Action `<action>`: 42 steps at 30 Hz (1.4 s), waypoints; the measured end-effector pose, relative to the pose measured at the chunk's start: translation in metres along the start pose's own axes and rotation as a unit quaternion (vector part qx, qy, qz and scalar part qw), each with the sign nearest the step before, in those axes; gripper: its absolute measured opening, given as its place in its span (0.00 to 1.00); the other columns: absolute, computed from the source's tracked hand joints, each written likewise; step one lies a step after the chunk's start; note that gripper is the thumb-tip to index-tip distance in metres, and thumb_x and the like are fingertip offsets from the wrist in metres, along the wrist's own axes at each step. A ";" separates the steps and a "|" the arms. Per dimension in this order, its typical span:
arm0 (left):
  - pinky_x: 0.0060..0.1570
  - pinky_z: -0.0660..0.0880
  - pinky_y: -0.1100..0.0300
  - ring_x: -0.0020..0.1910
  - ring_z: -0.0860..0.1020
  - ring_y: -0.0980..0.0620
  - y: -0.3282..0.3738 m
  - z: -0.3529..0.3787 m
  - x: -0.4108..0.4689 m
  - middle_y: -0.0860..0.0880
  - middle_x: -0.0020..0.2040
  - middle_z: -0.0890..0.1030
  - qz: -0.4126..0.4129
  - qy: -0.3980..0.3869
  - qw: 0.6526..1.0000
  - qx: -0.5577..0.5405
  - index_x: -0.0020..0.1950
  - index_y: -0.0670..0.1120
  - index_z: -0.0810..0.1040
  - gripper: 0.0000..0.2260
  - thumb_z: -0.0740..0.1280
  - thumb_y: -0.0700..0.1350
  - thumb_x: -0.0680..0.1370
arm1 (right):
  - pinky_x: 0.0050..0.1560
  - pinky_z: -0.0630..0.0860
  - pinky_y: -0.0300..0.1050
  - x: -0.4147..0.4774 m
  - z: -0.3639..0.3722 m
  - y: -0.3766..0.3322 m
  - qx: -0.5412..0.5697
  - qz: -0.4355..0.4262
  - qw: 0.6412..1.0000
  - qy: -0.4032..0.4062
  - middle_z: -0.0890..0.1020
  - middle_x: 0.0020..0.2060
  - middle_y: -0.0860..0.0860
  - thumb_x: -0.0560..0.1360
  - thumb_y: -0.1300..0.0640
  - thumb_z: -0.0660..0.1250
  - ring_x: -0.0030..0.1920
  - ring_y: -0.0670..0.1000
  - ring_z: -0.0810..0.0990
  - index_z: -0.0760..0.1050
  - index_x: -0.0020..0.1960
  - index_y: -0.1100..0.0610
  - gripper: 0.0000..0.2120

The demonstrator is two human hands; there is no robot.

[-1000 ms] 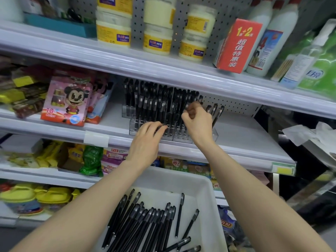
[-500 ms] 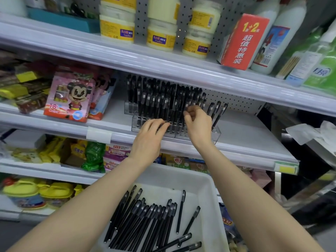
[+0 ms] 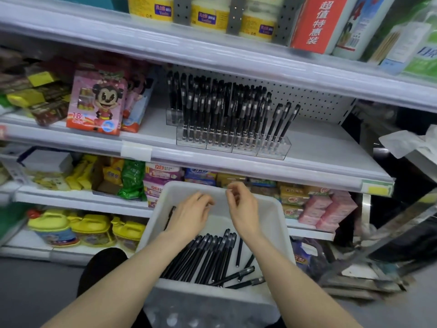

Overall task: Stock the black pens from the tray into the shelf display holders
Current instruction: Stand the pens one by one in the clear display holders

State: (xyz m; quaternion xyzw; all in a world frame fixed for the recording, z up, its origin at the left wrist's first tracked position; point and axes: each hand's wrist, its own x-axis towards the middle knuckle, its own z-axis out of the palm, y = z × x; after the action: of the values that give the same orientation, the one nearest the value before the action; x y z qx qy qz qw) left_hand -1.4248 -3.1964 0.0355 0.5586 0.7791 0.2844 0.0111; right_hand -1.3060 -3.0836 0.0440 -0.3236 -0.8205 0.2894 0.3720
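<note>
While both hands hover over the white tray [image 3: 275, 210], treat this as the pick-up step: neither holds a pen as far as I can see. Your left hand [image 3: 189, 217] hangs palm-down with fingers loosely curled, apart from the pens, over the tray's far-left part; a single pen [image 3: 169, 215] leans against the left wall just beside it. Your right hand [image 3: 243, 209] has thumb and forefinger nearly pinched together above the bare far end, gripping nothing I can make out. The loose black pens [image 3: 208, 259] lie nearer you than both hands, bundled roughly parallel on the tray floor, with a few stragglers [image 3: 238, 274] crossed at the near right. My call: pull the hands back toward you and take from the parallel bundle, not the crossed ones, so the pens come up aligned. Grab a small bunch mid-barrel, caps all one way; check orientation before lifting, since I can't read which end is which. Farther out on the middle shelf [image 3: 331, 159], the clear display holders [image 3: 233, 144] are packed on the left and centre. The rightmost holder section [image 3: 274, 147] carries only a few tilted pens, so open slots look to be there. Feed one pen per slot, seat each upright, and avoid knocking the leaning ones. Plenty of pens are left in the tray, so the job is maybe partway done.
</note>
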 end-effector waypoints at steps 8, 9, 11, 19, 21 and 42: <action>0.54 0.74 0.53 0.55 0.76 0.48 -0.015 0.018 -0.017 0.50 0.53 0.78 -0.068 -0.170 0.979 0.090 0.53 0.51 0.80 0.12 0.66 0.56 0.76 | 0.38 0.66 0.36 -0.031 0.010 0.027 -0.061 0.060 0.993 -0.087 0.80 0.38 0.47 0.80 0.55 0.64 0.37 0.46 0.76 0.78 0.53 0.55 0.06; 0.53 0.74 0.54 0.54 0.74 0.48 -0.014 0.019 -0.018 0.50 0.51 0.77 -0.066 -0.170 0.979 0.093 0.52 0.52 0.80 0.12 0.66 0.58 0.75 | 0.37 0.67 0.38 -0.033 0.010 0.030 -0.068 0.065 0.991 -0.092 0.80 0.38 0.47 0.80 0.55 0.64 0.37 0.46 0.76 0.78 0.53 0.55 0.06; 0.53 0.73 0.54 0.54 0.72 0.49 -0.013 0.021 -0.018 0.51 0.50 0.76 -0.063 -0.164 0.980 0.089 0.50 0.53 0.79 0.12 0.66 0.59 0.75 | 0.37 0.67 0.39 -0.036 0.009 0.034 -0.079 0.075 0.988 -0.106 0.79 0.38 0.47 0.80 0.55 0.64 0.37 0.47 0.76 0.78 0.52 0.55 0.06; 0.55 0.71 0.53 0.53 0.71 0.50 -0.015 0.018 -0.013 0.51 0.50 0.78 -0.053 -0.223 0.971 0.073 0.49 0.54 0.80 0.19 0.62 0.67 0.75 | 0.40 0.67 0.38 -0.027 0.010 0.032 -0.081 0.089 0.987 -0.111 0.79 0.39 0.46 0.79 0.58 0.64 0.39 0.46 0.76 0.79 0.53 0.57 0.06; 0.54 0.71 0.54 0.53 0.69 0.52 -0.013 0.017 -0.014 0.53 0.50 0.76 -0.035 -0.230 0.970 0.073 0.50 0.56 0.79 0.19 0.64 0.68 0.72 | 0.40 0.68 0.38 -0.028 0.011 0.034 -0.080 0.089 0.986 -0.114 0.79 0.39 0.46 0.79 0.59 0.64 0.39 0.47 0.76 0.79 0.53 0.57 0.06; 0.53 0.76 0.58 0.47 0.79 0.57 -0.009 -0.011 0.025 0.56 0.45 0.82 -0.183 -0.060 0.957 -0.216 0.45 0.53 0.79 0.04 0.71 0.44 0.76 | 0.46 0.79 0.45 -0.013 0.012 0.018 0.041 0.140 0.953 -0.265 0.84 0.39 0.48 0.76 0.46 0.68 0.39 0.46 0.81 0.81 0.48 0.47 0.06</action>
State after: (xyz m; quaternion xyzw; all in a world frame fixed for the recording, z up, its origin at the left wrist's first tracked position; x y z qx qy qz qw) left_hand -1.4453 -3.1813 0.0483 0.4072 0.7859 0.4047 0.2298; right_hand -1.3030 -3.0853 0.0190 -0.3316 -0.8233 0.4474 0.1094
